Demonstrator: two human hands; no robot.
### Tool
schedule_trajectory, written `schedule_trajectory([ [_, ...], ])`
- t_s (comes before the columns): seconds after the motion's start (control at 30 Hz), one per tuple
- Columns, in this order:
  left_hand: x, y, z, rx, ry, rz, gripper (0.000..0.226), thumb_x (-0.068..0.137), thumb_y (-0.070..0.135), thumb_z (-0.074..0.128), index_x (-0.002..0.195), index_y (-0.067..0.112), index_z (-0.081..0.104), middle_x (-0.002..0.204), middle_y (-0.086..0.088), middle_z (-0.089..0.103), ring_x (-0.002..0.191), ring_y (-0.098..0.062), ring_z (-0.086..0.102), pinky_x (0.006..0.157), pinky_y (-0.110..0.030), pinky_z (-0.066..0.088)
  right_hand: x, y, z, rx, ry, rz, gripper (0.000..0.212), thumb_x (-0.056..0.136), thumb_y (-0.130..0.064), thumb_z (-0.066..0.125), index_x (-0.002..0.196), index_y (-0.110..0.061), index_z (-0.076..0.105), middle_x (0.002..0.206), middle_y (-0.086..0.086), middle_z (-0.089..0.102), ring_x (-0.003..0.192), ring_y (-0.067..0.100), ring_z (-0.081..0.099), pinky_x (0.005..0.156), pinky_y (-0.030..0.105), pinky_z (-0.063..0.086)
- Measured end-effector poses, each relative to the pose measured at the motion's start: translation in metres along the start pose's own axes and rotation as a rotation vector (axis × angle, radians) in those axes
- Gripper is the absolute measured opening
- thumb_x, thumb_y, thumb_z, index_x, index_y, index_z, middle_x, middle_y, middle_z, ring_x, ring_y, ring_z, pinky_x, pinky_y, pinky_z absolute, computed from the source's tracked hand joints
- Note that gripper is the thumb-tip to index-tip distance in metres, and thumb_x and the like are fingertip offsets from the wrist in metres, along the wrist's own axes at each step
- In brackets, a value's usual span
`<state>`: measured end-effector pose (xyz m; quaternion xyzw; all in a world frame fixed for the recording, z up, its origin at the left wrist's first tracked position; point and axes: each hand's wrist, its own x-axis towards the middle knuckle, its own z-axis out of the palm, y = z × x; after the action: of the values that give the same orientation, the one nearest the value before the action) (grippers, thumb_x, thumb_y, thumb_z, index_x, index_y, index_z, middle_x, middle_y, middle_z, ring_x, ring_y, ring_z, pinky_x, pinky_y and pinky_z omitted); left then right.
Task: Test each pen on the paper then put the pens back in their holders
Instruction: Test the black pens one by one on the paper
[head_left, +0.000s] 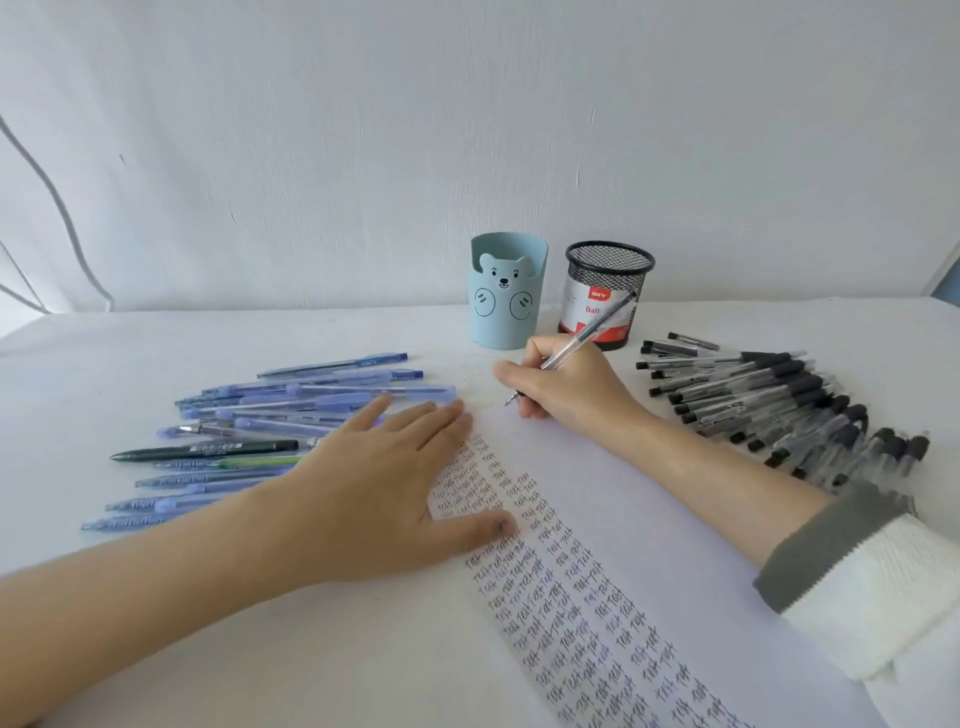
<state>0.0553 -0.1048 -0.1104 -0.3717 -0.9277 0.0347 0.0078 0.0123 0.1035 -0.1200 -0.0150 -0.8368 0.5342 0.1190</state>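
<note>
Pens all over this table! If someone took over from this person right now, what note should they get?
Left hand rests flat on the paper; right hand grips a clear pen, tip near the paper's far edge.
Blue pens lie left of the paper, black-capped pens right.
The bear holder and mesh holder stand behind; no pens stick out of either.
Done: columns of "Test" run down the paper.
Left: finish testing (which pens remain untested cannot be told), then return all pens to the holders.
</note>
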Motion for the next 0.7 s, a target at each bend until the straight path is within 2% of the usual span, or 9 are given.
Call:
schedule_trajectory([
  [0.1,0.004,-0.002,-0.002,-0.010,0.001,-0.027,0.106,0.073,0.092,0.006,0.156,0.025,0.003,0.162,0.012,-0.003,0.148,-0.006,0.000,0.122,-0.032,-0.003,0.005,0.001,0.004,-0.029,0.019,0.000,0.038,0.080,-0.027,0.074,0.052,-0.021,0.048,0.048,0.001,0.062,0.048,0.014,0.057,0.059,0.031,0.050],
  [0.2,0.016,-0.012,-0.001,-0.013,0.125,0.014,0.089,0.081,0.085,0.009,0.145,0.027,0.034,0.152,0.010,0.033,0.136,-0.011,0.032,0.114,-0.030,0.025,0.005,-0.001,0.005,-0.041,0.047,0.004,0.033,0.079,-0.021,0.068,0.053,-0.019,0.048,0.046,0.001,0.059,0.043,0.012,0.053,0.055,0.027,0.047],
  [0.27,0.024,-0.018,0.000,0.012,0.166,0.046,0.083,0.080,0.082,0.009,0.131,0.027,0.044,0.134,0.012,0.043,0.120,-0.012,0.039,0.105,-0.031,0.031,0.004,-0.003,0.004,-0.021,0.055,0.000,0.028,0.079,-0.016,0.065,0.057,-0.014,0.048,0.045,0.000,0.056,0.043,0.011,0.054,0.053,0.024,0.045],
  [0.33,0.030,-0.021,-0.001,0.047,0.142,0.075,0.083,0.076,0.083,0.007,0.126,0.027,0.045,0.127,0.012,0.042,0.115,-0.012,0.036,0.103,-0.029,0.029,0.003,-0.004,0.004,-0.029,0.053,0.000,0.027,0.079,-0.015,0.064,0.057,-0.014,0.048,0.045,-0.001,0.057,0.045,0.013,0.055,0.053,0.024,0.046],
  [0.43,0.043,-0.024,-0.008,0.076,0.072,0.085,0.083,0.070,0.086,0.009,0.118,0.029,0.045,0.127,0.010,0.040,0.116,-0.014,0.033,0.105,-0.033,0.025,0.004,-0.004,0.005,-0.047,0.065,0.017,0.027,0.078,-0.018,0.062,0.055,-0.016,0.048,0.045,0.000,0.059,0.049,0.018,0.056,0.057,0.029,0.048],
  [0.5,0.055,-0.026,-0.017,0.090,0.042,0.077,0.075,0.073,0.085,0.019,0.115,0.029,0.047,0.133,0.008,0.038,0.122,-0.016,0.032,0.106,-0.036,0.026,0.005,-0.005,0.006,-0.063,0.075,0.027,0.028,0.079,-0.021,0.062,0.055,-0.017,0.049,0.045,0.000,0.059,0.048,0.017,0.056,0.058,0.029,0.047],
  [0.57,0.064,-0.028,-0.022,0.064,0.008,0.070,0.068,0.081,0.079,0.034,0.126,0.029,0.045,0.146,0.007,0.031,0.134,-0.017,0.027,0.111,-0.038,0.023,0.003,-0.006,0.005,-0.060,0.062,0.016,0.028,0.079,-0.020,0.062,0.055,-0.015,0.049,0.046,0.000,0.060,0.046,0.015,0.055,0.055,0.026,0.046],
  [0.63,0.066,-0.032,-0.019,0.024,-0.061,0.051,0.078,0.084,0.077,0.033,0.147,0.031,0.028,0.159,0.007,0.015,0.146,-0.015,0.014,0.118,-0.039,0.012,0.000,-0.006,0.003,-0.031,0.040,-0.001,0.027,0.079,-0.016,0.062,0.057,-0.013,0.049,0.045,0.001,0.059,0.043,0.012,0.054,0.051,0.022,0.044],
  [0.7,0.063,-0.035,-0.012,0.020,-0.148,0.039,0.084,0.084,0.080,0.021,0.154,0.037,0.007,0.163,0.011,-0.002,0.149,-0.011,0.000,0.121,-0.042,-0.003,-0.002,-0.005,0.002,-0.019,0.021,-0.018,0.027,0.079,-0.013,0.064,0.057,-0.014,0.048,0.045,0.001,0.058,0.043,0.011,0.053,0.049,0.021,0.043],
])
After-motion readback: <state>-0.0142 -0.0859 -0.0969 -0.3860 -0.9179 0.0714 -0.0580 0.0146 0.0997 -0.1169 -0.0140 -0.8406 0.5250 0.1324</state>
